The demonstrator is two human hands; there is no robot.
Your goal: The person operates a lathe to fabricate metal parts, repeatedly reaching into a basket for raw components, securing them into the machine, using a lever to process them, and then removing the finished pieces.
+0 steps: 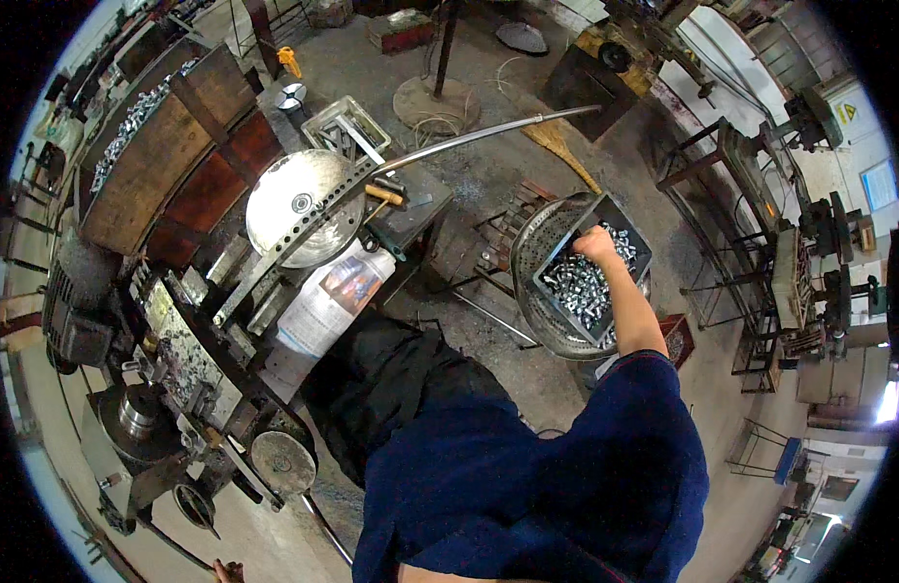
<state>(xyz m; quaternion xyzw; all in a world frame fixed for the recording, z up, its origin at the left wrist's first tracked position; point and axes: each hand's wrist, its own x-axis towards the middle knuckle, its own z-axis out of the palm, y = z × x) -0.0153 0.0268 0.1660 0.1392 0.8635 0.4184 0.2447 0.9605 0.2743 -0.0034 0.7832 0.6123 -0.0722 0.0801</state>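
My right hand (595, 245) is over the far left side of a dark grey rectangular tray (631, 222), fingers curled down by its rim. The fingertips are hidden, so whether they grip the rim or a small part cannot be told. Heaped in the tray are many small shiny metal parts (583, 291). Tilted, the tray rests on a round perforated metal basin (530, 248). At the bottom left edge, only some fingers of my left hand (228, 571) show, near the lower end of a dark bar; their grip cannot be made out.
Left of me stands a machine with a large pale disc (299, 204) and a long bar (488, 129). A printed sheet (335, 296) and a hammer (383, 193) lie near it. Beyond are a wooden bin (168, 146) of metal parts and a broom (563, 151); metal racks (731, 243) line the right.
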